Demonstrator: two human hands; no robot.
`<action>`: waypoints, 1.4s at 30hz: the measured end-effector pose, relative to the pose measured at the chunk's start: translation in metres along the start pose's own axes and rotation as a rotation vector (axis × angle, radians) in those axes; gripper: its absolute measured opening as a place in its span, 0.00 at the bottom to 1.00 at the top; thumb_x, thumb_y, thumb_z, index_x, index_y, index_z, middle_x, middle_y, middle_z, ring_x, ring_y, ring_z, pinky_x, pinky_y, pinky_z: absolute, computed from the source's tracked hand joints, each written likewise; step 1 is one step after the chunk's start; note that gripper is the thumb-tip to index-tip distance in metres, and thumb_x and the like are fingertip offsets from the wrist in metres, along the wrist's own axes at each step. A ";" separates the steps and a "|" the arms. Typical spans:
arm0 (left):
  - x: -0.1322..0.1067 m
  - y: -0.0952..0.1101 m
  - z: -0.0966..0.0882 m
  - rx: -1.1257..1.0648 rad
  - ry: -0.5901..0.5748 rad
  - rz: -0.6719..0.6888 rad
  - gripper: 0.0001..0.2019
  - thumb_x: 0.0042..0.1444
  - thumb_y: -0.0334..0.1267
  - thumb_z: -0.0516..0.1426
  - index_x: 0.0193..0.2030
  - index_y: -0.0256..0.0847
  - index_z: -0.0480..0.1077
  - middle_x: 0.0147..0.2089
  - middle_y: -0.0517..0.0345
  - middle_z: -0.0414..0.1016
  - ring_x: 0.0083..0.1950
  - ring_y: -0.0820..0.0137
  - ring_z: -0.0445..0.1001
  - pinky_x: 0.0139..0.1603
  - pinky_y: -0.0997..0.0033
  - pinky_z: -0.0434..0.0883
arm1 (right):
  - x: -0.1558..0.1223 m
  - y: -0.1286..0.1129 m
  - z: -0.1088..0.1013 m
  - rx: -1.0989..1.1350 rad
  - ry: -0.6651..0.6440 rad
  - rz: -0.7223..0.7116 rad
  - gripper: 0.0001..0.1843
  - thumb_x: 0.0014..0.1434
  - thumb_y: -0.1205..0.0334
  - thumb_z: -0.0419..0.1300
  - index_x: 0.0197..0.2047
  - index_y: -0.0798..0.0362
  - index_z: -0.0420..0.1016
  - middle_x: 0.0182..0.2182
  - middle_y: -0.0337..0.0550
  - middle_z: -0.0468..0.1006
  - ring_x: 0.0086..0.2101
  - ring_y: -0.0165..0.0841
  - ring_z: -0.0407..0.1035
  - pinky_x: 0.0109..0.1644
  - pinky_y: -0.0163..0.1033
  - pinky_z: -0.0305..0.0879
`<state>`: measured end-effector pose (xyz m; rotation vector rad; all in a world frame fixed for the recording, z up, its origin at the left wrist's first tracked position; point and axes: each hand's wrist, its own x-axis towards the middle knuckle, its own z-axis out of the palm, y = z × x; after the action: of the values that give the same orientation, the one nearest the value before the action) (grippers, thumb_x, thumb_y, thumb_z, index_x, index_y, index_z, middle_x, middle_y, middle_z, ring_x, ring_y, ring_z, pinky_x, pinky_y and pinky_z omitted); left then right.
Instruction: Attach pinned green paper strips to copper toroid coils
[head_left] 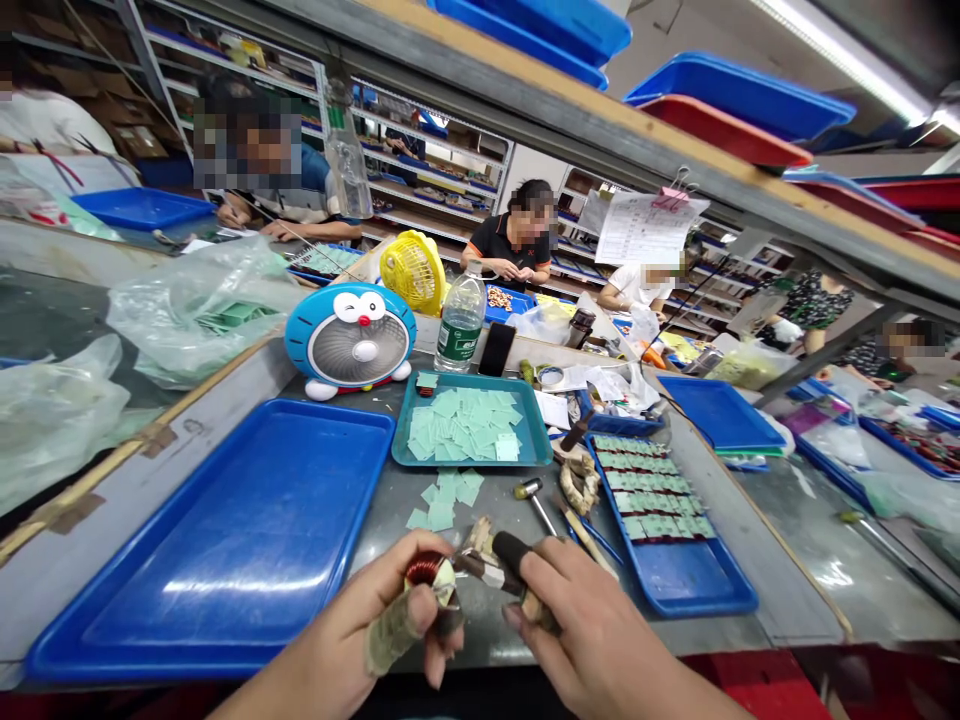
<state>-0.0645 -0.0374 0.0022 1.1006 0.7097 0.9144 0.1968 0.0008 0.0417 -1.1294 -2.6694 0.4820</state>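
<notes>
My left hand [390, 610] is closed around a small coil of copper-red wire [426, 572], held just above the table's near edge. My right hand [570, 615] is closed on a small tool with a dark handle [501, 562], its tip meeting the coil. Some fingers are wrapped in tape. Just beyond my hands lie a few loose pale green squares [446, 495] and a little hammer [534, 497]. A teal tray [536, 440] behind them holds several more green squares.
A large blue tray [225, 540] lies at the left. A narrow blue tray [675, 580] at the right carries rows of finished parts. A blue cartoon fan [350, 340], a water bottle [460, 318] and plastic bags [195, 300] stand behind. Other people work across the bench.
</notes>
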 end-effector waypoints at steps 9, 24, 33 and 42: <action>-0.004 0.014 0.000 0.528 0.091 0.089 0.18 0.72 0.55 0.49 0.57 0.46 0.63 0.44 0.57 0.73 0.44 0.66 0.72 0.46 0.69 0.67 | 0.007 -0.005 -0.018 -0.021 -0.108 0.027 0.10 0.65 0.71 0.58 0.48 0.49 0.68 0.44 0.43 0.72 0.42 0.40 0.67 0.46 0.43 0.62; -0.025 -0.025 0.021 -0.144 0.091 0.089 0.27 0.65 0.66 0.51 0.54 0.43 0.66 0.35 0.57 0.70 0.33 0.72 0.62 0.32 0.72 0.60 | 0.018 -0.014 -0.025 -0.311 -0.034 -0.138 0.16 0.56 0.77 0.55 0.44 0.47 0.65 0.38 0.41 0.70 0.36 0.40 0.62 0.39 0.43 0.56; -0.024 -0.029 0.018 -0.261 0.151 0.073 0.26 0.65 0.64 0.54 0.51 0.42 0.70 0.35 0.55 0.71 0.33 0.71 0.63 0.35 0.70 0.60 | 0.015 -0.021 0.013 -0.234 0.093 -0.052 0.20 0.53 0.79 0.55 0.46 0.48 0.67 0.40 0.43 0.72 0.38 0.41 0.63 0.40 0.44 0.58; -0.020 -0.029 0.021 -0.249 0.163 0.086 0.25 0.65 0.63 0.54 0.49 0.40 0.70 0.34 0.55 0.72 0.31 0.73 0.63 0.33 0.72 0.60 | 0.017 -0.020 0.019 -0.151 0.054 -0.008 0.21 0.54 0.78 0.56 0.49 0.50 0.68 0.42 0.45 0.73 0.40 0.43 0.66 0.43 0.45 0.64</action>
<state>-0.0485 -0.0689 -0.0186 0.8471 0.6645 1.1432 0.1663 -0.0047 0.0328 -1.1538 -2.7001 0.2483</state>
